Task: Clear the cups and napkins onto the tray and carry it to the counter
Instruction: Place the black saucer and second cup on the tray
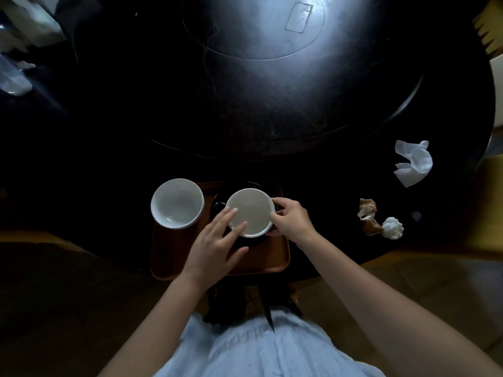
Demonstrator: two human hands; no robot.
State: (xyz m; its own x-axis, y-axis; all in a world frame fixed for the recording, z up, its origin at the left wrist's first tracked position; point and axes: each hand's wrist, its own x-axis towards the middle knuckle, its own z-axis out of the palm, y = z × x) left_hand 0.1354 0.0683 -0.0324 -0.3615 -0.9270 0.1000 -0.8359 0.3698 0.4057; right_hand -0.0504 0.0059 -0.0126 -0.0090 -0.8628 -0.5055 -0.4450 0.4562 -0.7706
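While the right hand (290,219) pinches the rim of a white cup (250,212) over the tray (261,261), the left hand (217,240) rests open-fingered against it. Glazed, rigid, breakable; hold rim or handle. Crumpled napkins (413,163), light and soft, lie right of the tray.

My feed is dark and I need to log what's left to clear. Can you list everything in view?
Brown rectangular tray: one, at the table's near edge.
White ceramic cups: two, both on the tray; one at its left corner, one at centre, on a dark saucer.
White crumpled napkins: two, on the table to the right; a loose one farther off, a balled one nearer.
Brown crumpled wrapper: one, beside the balled napkin.
Dark round table: one.
Left hand: fingers on the centre cup's rim.
Right hand: gripping that cup's right side.
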